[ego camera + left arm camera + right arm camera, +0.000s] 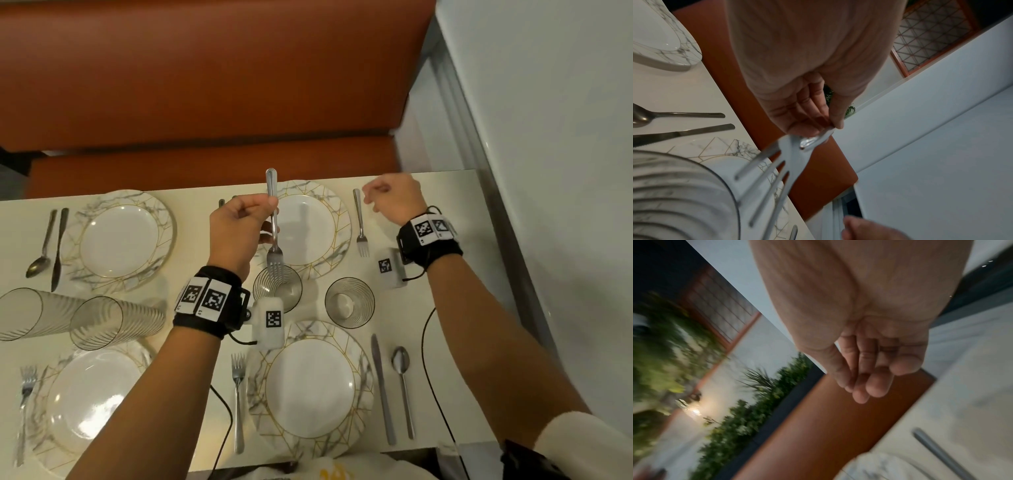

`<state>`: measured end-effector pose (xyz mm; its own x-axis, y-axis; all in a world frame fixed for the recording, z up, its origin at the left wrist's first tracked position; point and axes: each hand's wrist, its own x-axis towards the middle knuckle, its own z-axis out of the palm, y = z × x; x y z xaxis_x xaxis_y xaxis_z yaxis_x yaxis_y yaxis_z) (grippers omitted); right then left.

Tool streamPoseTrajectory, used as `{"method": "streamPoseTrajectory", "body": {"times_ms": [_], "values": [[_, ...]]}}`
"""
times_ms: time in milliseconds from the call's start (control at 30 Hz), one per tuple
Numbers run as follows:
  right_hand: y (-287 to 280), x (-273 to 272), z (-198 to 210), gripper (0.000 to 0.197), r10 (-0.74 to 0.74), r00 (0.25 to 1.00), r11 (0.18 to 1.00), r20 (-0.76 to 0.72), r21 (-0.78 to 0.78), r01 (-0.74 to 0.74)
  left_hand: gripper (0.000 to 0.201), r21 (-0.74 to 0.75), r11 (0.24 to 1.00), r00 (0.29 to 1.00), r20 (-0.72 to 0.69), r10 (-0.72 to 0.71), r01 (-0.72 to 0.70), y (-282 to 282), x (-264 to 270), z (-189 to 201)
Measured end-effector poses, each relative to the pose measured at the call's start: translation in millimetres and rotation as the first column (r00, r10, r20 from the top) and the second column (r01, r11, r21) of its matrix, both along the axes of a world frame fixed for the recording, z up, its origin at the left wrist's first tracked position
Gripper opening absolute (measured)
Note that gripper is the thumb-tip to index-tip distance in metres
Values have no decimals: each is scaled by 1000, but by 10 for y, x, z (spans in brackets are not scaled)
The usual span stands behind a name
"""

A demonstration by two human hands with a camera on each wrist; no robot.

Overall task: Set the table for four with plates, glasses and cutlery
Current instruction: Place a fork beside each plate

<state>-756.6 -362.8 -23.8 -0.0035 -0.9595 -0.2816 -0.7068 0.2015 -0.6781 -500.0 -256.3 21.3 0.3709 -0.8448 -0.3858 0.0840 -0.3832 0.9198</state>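
Your left hand (239,233) pinches a silver metal fork (274,240) by its handle between thumb and curled fingers and holds it in the air, tines pointing toward you, above the near rim of the far right white plate with grey marble veins and gold lines (329,226). Your right hand (394,197) holds nothing; its fingers hang loosely curled above the far right corner of the cream desk (445,308).

Much of the work looks done. Four plates are on the desk: far left at about 10 o'clock (123,240), far right at about 12 o'clock, near left at about 8 o'clock (92,394), and near right at about 6 o'clock (308,387). The near right place seems complete, with a fork (238,401) at its left and a steel knife (382,387) and spoon (404,383) at its right. The far left place has a spoon (42,245) and knife (59,248), but I see no fork there. The far right place has a second fork (360,222) lying beside the plate; two handle tips show behind your left hand, and I cannot tell what they are. The near left place shows only a fork (24,404).

Four ribbed clear glasses are out: two (277,286) (349,303) stand between the right plates, and two (37,315) (113,322) are at 9 o'clock.

I judge that the held fork belongs to the far left place, and that the near left cutlery is what remains.
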Motion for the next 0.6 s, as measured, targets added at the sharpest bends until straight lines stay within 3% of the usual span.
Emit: {"method": "streamPoseTrajectory", "body": {"times_ms": [167, 267, 433, 600], "values": [[396, 421, 808, 11, 120, 975, 988, 188, -121, -99, 21, -38, 999, 999, -28, -18, 17, 231, 154, 27], [673, 767, 1021, 12, 237, 949, 967, 209, -145, -210, 21, -57, 998, 999, -43, -23, 20, 351, 238, 65], [1273, 1618, 892, 23, 383, 915, 924, 129, -59, -378, 16, -86, 996, 994, -104, -24, 15, 654, 668, 127], [1779, 2334, 646, 31, 301, 928, 952, 221, -14, -305, 15, -102, 994, 996, -92, 22, -31, 958, 1202, 97]]}}
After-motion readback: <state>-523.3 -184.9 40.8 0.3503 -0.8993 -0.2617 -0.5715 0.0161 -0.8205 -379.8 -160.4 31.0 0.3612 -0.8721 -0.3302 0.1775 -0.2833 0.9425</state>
